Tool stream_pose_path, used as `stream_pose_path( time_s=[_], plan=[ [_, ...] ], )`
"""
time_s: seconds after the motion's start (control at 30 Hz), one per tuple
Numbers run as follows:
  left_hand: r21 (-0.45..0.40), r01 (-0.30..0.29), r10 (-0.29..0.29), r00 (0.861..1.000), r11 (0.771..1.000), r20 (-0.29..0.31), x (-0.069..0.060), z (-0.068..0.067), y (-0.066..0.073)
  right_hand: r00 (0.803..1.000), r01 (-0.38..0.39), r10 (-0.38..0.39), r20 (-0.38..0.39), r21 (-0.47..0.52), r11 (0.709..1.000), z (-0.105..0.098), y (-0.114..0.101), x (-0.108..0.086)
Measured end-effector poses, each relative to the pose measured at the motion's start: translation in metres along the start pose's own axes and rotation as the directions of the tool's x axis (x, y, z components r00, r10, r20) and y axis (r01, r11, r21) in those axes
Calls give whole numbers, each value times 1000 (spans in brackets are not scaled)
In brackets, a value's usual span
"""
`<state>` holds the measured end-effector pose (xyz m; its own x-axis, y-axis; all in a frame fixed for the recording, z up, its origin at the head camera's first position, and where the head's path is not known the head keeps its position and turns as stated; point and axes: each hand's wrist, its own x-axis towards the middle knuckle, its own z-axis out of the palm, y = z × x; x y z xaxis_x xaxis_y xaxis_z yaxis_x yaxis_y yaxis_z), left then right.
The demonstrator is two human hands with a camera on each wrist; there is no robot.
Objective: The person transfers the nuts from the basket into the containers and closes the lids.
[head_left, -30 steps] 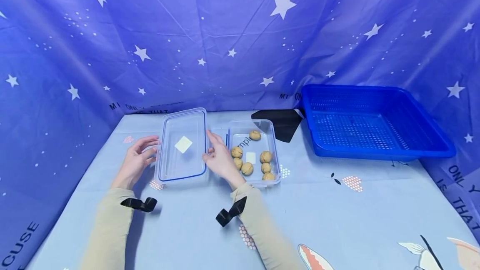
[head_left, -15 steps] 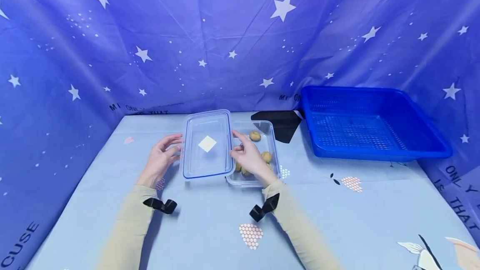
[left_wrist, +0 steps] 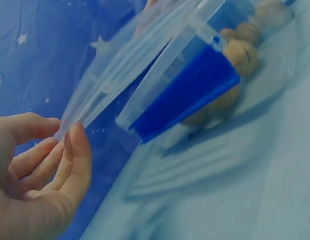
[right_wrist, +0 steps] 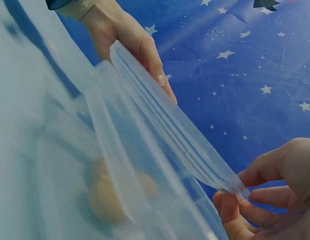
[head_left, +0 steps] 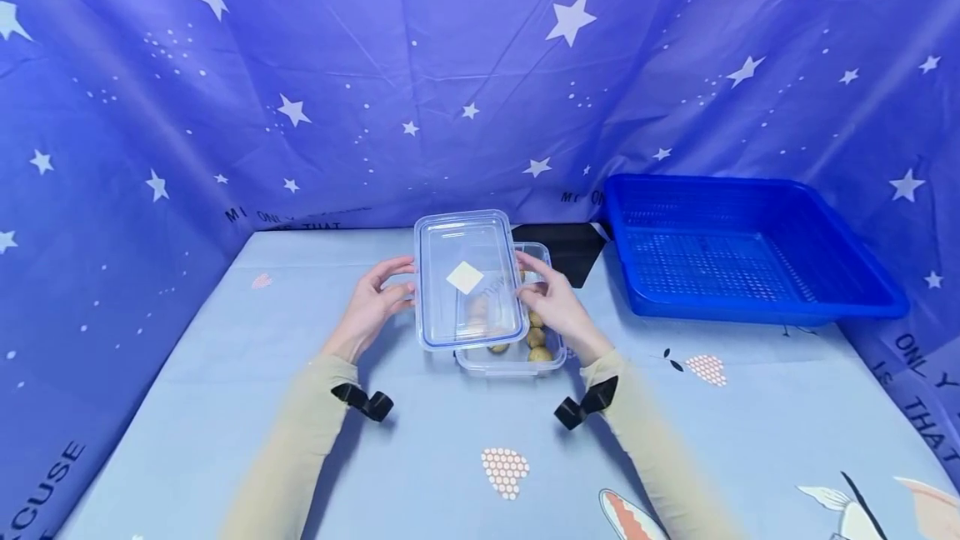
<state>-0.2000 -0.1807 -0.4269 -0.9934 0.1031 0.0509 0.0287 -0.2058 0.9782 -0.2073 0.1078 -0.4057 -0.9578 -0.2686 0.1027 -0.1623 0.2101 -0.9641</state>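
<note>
A clear plastic lid [head_left: 438, 273] with a blue seal line and a pale square label hangs above a clear food container [head_left: 510, 369], overlapping its left part. My left hand [head_left: 371, 302] pinches the lid's left edge; in the left wrist view its fingertips meet that thin edge. On the opposite side, my right hand [head_left: 558, 307] pinches the lid's right edge between thumb and fingers, also plain in the right wrist view. Several walnuts [head_left: 536, 337] lie inside the container, some seen only through the lid. In the right wrist view, a walnut [right_wrist: 105, 197] shows blurred through the plastic.
A blue perforated plastic basket [head_left: 720, 261] stands at the back right of the table. Light blue printed cloth [head_left: 427, 448] covers the tabletop. Purple-blue star-patterned curtain [head_left: 450, 40] encloses the back and sides.
Both hands have carried the lid rightward, from beside the container to above it. The lid now covers part of the walnuts. The container and basket have stayed in place.
</note>
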Motion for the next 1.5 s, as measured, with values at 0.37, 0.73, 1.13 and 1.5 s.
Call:
stream_pose_path(
  time_s=[0.37,0.73,1.13,1.5],
  plan=[
    [0,-2,2,998,1000,62,18,32,16,990,88,-90,-104,-28,996,-36,-5,1],
    [-70,-15,28,981,997,194,25,42,35,970,167,-170,-175,-31,986,-54,-19,5],
    [-199,-121,175,945,972,278,22,49,50,951,285,-256,-172,177,942,-64,-30,6],
    [-372,-159,276,917,915,288,14,51,42,985,166,-116,-131,487,857,-52,-25,-4]
  ],
)
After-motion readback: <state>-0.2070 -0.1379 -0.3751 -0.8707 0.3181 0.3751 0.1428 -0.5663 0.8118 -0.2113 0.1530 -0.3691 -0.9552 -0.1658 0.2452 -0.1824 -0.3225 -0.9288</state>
